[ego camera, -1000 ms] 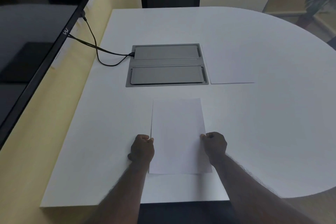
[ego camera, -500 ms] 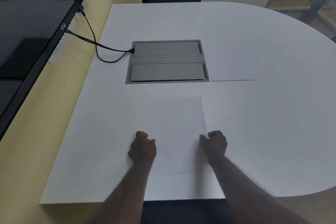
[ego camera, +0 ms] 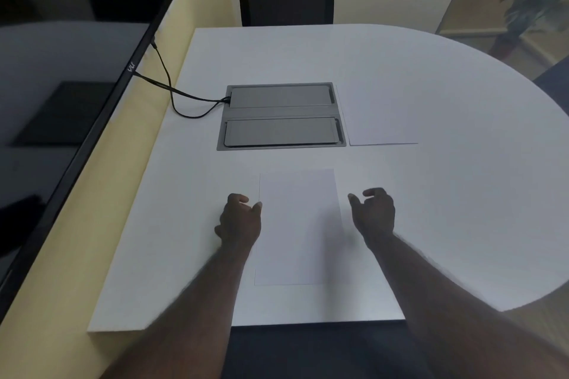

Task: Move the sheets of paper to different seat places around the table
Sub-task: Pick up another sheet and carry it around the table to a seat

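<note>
1. Two sheets show in the head view: the near sheet (ego camera: 297, 224) lies flat on the surface (ego camera: 431, 209) at my seat, the far sheet (ego camera: 380, 115) just beside the power hatch (ego camera: 280, 116).
2. My left hand (ego camera: 239, 221) touches the near sheet's left edge, fingers loosely curled; my right hand (ego camera: 374, 214) is spread, holding nothing, just off its right edge.
3. I judge placement done; lift both hands straight up so the paper doesn't skid.

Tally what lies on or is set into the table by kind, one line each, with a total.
Sheets of paper: 2, near sheet between the hands, far sheet beside the panels
Grey cable-box panels: 2, rear panel, front panel
Black cables: 1 bundle, strands too fine to count
Total: 5
</note>
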